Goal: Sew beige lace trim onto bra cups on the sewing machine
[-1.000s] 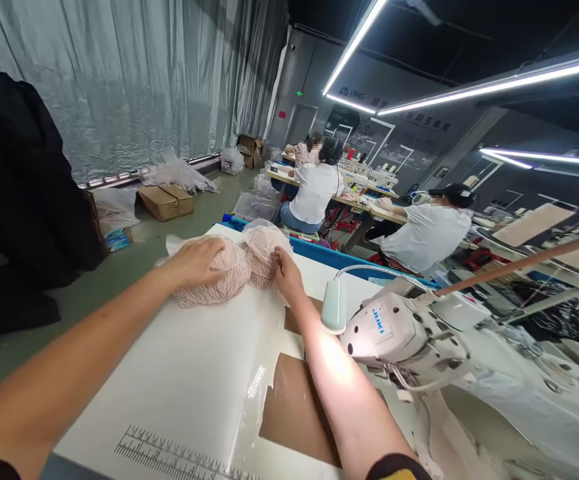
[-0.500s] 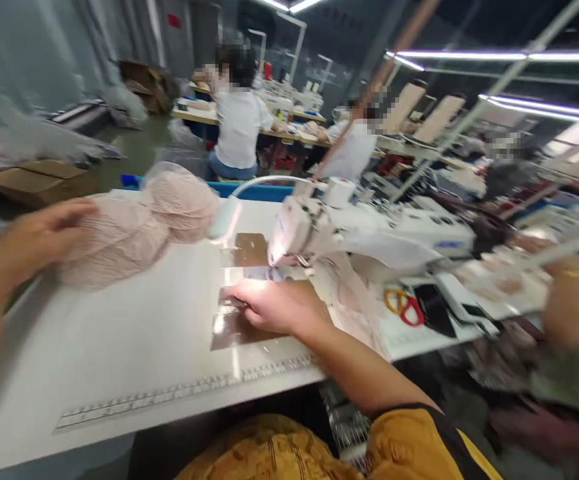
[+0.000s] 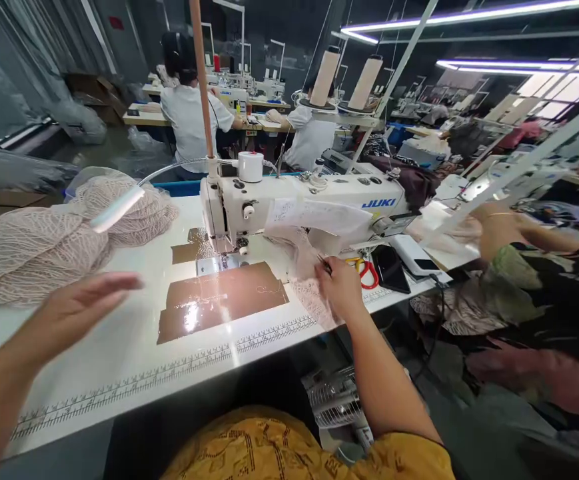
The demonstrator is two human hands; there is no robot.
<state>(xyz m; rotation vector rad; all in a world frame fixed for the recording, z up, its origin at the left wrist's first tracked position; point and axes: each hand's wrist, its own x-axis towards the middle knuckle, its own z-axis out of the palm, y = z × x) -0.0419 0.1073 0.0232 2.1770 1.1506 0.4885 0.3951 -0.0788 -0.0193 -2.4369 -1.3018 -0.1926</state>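
Note:
My left hand [image 3: 82, 313] hovers over the table's left side, fingers stretched out and nothing in them. Close to it lie stacked pale-pink lace cups [image 3: 34, 250], which it does not grip. Right of the sewing machine's needle, my right hand [image 3: 342, 290] is closed around a small dark pointed tool [image 3: 325, 265]; its exact kind is too small to tell. Beneath that hand, pale-pink lace fabric [image 3: 309, 297] runs from behind the machine head to the table's front edge. The white sewing machine [image 3: 289, 203] stands over a brown plate [image 3: 224, 300] taped to the tabletop.
Yellow-and-red scissors [image 3: 368, 273], a black phone [image 3: 390, 269] and a white device [image 3: 419, 257] lie right of my right hand. A printed ruler [image 3: 169, 367] follows the front edge. A lamp [image 3: 118, 208] reaches over the cups. Co-workers sit ahead and to the right.
My right hand has gone from the brown plate by the needle to the lace at the right, and now holds a small dark tool. My left hand has come off the lace cups. The view has turned right.

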